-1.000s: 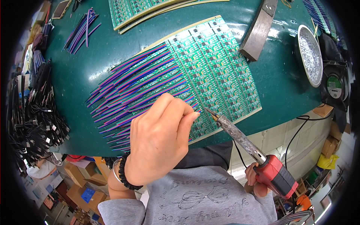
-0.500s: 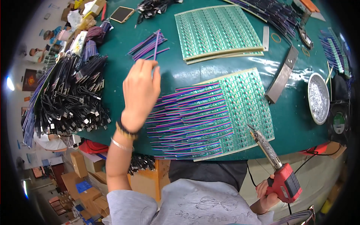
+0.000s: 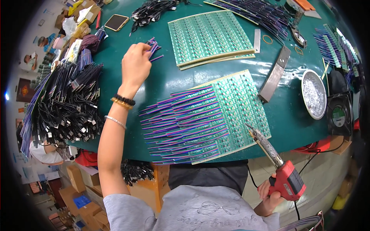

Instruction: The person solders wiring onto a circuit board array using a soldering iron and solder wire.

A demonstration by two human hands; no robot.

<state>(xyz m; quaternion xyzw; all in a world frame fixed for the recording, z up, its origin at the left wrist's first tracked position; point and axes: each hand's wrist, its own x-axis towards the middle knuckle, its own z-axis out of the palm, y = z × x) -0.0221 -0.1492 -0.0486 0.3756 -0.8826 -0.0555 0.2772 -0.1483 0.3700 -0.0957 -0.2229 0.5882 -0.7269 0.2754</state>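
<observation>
My left hand [image 3: 137,64] reaches over a small pile of purple and blue wires [image 3: 155,47], its fingertips pinched on them; exactly how many it grips is hidden. In my right hand [image 3: 268,193] is a red and black soldering iron [image 3: 287,181], its tip pointing up and left over a green circuit board panel [image 3: 243,104]. Rows of purple and blue wires [image 3: 181,123] lie across the left part of that panel, their ends sticking out past its left edge.
Behind stands a stack of green panels [image 3: 210,36]. To the right are a metal bar [image 3: 274,75], a bowl of silvery bits [image 3: 313,94] and cutters [image 3: 298,36]. A large heap of black cables [image 3: 67,104] fills the left side, with a phone [image 3: 116,22] beyond it.
My left hand has moved from beside the panel up and left onto the wire pile. The whole view has shifted slightly. My right hand keeps holding the soldering iron over the panel.
</observation>
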